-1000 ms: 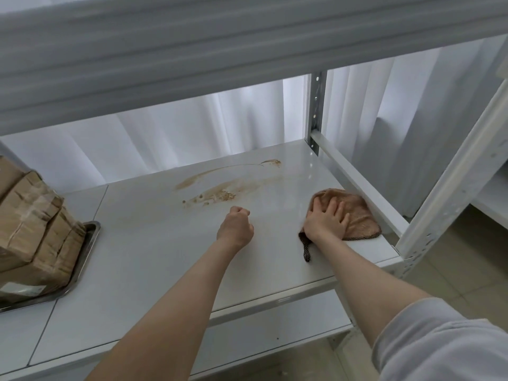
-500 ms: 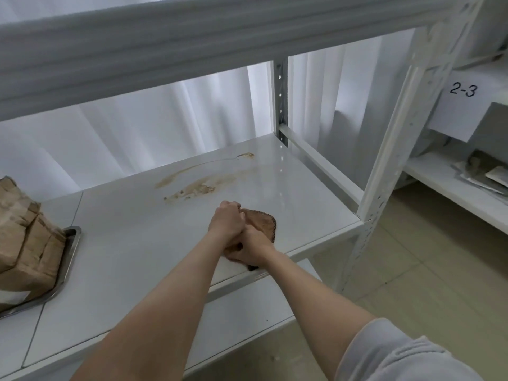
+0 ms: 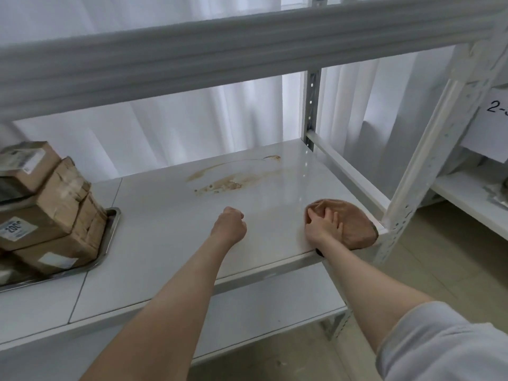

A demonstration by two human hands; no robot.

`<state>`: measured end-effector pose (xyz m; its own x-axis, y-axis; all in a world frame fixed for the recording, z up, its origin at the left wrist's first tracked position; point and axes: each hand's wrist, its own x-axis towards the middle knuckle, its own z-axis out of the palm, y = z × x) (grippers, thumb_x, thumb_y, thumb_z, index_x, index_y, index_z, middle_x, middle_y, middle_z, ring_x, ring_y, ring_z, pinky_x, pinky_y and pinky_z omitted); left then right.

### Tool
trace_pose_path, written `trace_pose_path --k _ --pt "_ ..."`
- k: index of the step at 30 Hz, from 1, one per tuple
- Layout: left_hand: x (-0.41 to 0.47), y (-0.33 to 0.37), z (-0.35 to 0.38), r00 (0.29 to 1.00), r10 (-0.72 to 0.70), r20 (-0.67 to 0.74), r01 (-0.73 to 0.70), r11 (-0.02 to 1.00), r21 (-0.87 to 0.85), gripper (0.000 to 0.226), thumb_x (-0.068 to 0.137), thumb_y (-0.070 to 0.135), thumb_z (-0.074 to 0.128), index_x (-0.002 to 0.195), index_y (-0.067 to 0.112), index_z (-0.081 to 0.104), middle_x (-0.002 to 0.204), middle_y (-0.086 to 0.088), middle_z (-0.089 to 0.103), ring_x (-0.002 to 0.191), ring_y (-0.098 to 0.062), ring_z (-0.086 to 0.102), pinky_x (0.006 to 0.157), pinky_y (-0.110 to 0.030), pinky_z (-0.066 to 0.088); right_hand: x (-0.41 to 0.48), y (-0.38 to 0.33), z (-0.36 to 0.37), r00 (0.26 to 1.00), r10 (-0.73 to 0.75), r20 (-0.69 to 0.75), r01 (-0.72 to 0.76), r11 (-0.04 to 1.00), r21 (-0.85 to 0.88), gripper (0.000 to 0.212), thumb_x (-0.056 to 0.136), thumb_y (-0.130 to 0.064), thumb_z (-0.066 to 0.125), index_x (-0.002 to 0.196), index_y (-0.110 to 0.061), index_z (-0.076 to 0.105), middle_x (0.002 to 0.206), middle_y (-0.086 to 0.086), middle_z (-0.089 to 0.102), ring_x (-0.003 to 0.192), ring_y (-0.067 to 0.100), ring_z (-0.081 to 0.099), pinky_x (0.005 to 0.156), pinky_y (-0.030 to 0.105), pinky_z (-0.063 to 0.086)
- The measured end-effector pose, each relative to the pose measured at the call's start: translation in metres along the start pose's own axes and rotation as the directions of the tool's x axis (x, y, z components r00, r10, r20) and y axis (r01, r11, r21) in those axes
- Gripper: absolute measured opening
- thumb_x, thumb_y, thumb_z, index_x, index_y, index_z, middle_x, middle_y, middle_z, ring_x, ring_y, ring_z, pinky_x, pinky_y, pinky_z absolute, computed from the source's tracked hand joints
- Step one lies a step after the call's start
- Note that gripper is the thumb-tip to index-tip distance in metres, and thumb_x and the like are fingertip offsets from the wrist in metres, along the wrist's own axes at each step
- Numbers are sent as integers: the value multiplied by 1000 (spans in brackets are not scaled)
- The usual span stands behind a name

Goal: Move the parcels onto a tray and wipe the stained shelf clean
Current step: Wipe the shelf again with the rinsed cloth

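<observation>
The right hand (image 3: 324,226) lies flat on a brown cloth (image 3: 354,226), fingers spread and pressing it onto the white shelf (image 3: 165,232) near the front right corner. The cloth's far edge reaches the corner post (image 3: 428,149). At 9 o'clock from it, the left hand (image 3: 229,225) rests on the shelf as a closed fist, holding nothing.

A brown stain (image 3: 236,181) streaks the glossy surface at 12 o'clock from the fist, apart from both hands. Far out at 9 o'clock, brown parcels (image 3: 52,213) sit stacked on a metal tray (image 3: 111,232).

A white curtain (image 3: 192,119) hangs behind the rack, a thick beam (image 3: 247,50) crosses above, and beige floor tiles (image 3: 439,273) show at 3 o'clock, beside a neighbouring shelf (image 3: 467,196).
</observation>
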<state>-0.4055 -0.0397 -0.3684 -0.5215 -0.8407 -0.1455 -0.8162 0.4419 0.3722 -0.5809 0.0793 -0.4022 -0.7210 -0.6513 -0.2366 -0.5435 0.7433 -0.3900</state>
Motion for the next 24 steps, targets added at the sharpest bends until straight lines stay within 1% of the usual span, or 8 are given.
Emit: trace_pose_path --k 2,6,14,16,18,21,22,24 --pt "-6 -16 -7 999 -31 -18 31 999 -10 39 96 11 40 133 2 51 146 -9 35 129 -25 44 108 -31 33 -9 -33 15 987 -139 75 140 990 -10 54 99 -23 36 150 -38 25 161 8 -2 148 28 -8 119 44 -3" --pt "-24 -55 -29 994 -97 -46 95 995 -38 40 94 11 42 132 2 50 145 -9 39 130 -24 43 106 -28 34 -36 -111 53 902 -369 225 377 926 11 58 97 -18 40 149 -38 26 162 6 -4 148 25 -10 119 43 -5" --pt "-77 -165 -73 928 -351 -120 338 933 -122 40 92 15 49 131 7 54 135 -11 54 125 -26 50 104 -33 41 -103 -234 125 636 -645 425 694 718 52 55 98 -18 41 148 -39 30 162 5 -2 149 26 -7 118 45 -3" --pt "-86 -190 -78 909 -389 -152 372 919 -128 35 91 14 49 124 8 59 129 -13 58 118 -27 54 100 -34 45 -125 -258 142 539 -700 469 759 645 90 50 100 -23 39 148 -33 33 162 3 3 149 25 -4 119 45 -1" --pt "-92 -207 -81 891 -422 -170 403 905 -138 33 91 14 48 121 8 60 127 -13 60 116 -27 55 99 -34 45 -146 -276 153 458 -744 486 798 585 143 51 101 -31 40 150 -21 31 161 2 15 149 21 6 121 41 5" --pt "-88 -221 -83 884 -433 -178 413 900 -136 32 92 15 48 121 11 61 127 -10 60 115 -26 56 98 -35 46 -151 -285 153 435 -770 466 764 590 261 49 94 -27 54 140 -14 48 149 4 41 138 21 34 114 35 27" --pt "-85 -221 -83 887 -425 -182 405 904 -135 32 92 15 47 120 11 62 126 -10 60 115 -26 56 98 -35 47 -147 -283 151 435 -774 460 765 587 264 44 91 -22 56 134 -16 55 146 2 45 136 21 38 111 33 31" --pt "-74 -215 -84 907 -383 -173 366 922 -122 31 91 14 47 118 11 63 124 -10 61 113 -26 57 97 -36 48 -130 -276 145 454 -784 423 795 571 205 37 89 -17 54 124 -26 64 149 -2 41 138 20 33 113 34 28"
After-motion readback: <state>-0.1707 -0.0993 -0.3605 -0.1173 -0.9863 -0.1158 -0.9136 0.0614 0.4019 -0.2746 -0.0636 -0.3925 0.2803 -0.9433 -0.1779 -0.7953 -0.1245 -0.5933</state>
